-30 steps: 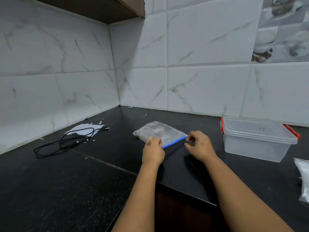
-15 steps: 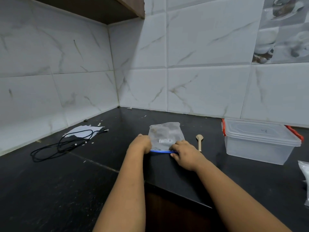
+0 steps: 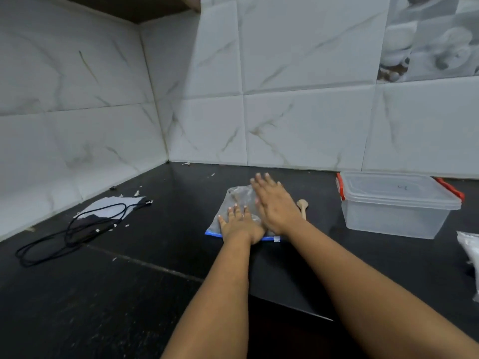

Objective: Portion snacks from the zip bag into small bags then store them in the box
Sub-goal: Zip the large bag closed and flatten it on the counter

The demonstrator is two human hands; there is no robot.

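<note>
White marble-look tiles back a black countertop [image 3: 129,294]. Right of the zip bag [image 3: 239,196] stands a clear lidded box [image 3: 396,206] with red clips; nothing shows inside it. The zip bag lies flat, blue seal toward the person, its contents too blurred to name. Both hands press it with straight fingers: right hand [image 3: 274,206] spread, left hand [image 3: 239,224] flat near the seal. A wooden spoon [image 3: 302,207] peeks out just right of the bag. Far right, small bags [image 3: 470,252] are cut off. Left lies a black cable [image 3: 77,229].

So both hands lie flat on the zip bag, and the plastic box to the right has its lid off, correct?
Not quite. The head view shows the box with its lid on. The rest holds: the left hand and right hand lie flat on the zip bag, with the box to the right.
</note>
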